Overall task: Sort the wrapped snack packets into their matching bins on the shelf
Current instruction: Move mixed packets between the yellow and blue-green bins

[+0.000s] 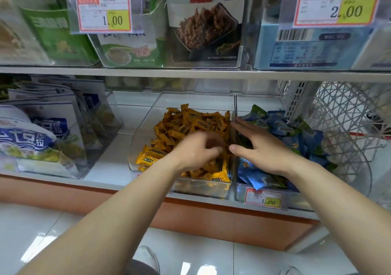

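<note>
A clear middle bin (201, 188) on the lower shelf is heaped with small orange-yellow wrapped packets (190, 122). Right beside it, another clear bin (241, 193) holds blue and green wrapped packets (281, 126). My left hand (196, 150) hovers over the orange pile with its fingers curled downward. It is motion-blurred, so I cannot tell whether it holds a packet. My right hand (262, 147) lies flat above the blue packets, fingers straight and pointing toward the divider between the two bins, holding nothing.
A 1.00 price tag (263, 198) hangs on the blue bin's front. Large white-and-blue snack bags (40, 135) fill a bin at the left. A white wire basket (342, 122) stands at the right. The upper shelf (190, 72) carries boxed and bagged goods overhead.
</note>
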`<move>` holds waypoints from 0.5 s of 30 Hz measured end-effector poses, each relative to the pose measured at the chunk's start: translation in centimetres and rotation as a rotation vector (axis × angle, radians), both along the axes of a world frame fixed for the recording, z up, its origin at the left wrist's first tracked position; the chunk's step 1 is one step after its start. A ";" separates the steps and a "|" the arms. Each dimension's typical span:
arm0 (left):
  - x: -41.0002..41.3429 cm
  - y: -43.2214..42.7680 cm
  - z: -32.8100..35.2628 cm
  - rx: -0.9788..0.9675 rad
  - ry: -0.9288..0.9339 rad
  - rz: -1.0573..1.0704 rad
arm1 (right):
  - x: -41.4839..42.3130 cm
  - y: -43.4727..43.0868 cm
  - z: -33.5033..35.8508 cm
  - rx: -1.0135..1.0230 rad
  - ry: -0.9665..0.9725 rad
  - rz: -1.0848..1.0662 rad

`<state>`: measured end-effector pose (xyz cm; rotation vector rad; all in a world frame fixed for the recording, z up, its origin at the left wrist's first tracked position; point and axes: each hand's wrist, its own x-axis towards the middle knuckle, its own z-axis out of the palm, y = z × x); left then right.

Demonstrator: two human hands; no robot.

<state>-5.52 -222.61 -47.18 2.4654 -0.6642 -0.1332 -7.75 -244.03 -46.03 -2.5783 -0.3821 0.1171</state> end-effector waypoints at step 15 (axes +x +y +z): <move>1.1 1.2 -1.1 0.502 -0.182 -0.004 | -0.3 0.3 -0.1 -0.031 -0.035 0.003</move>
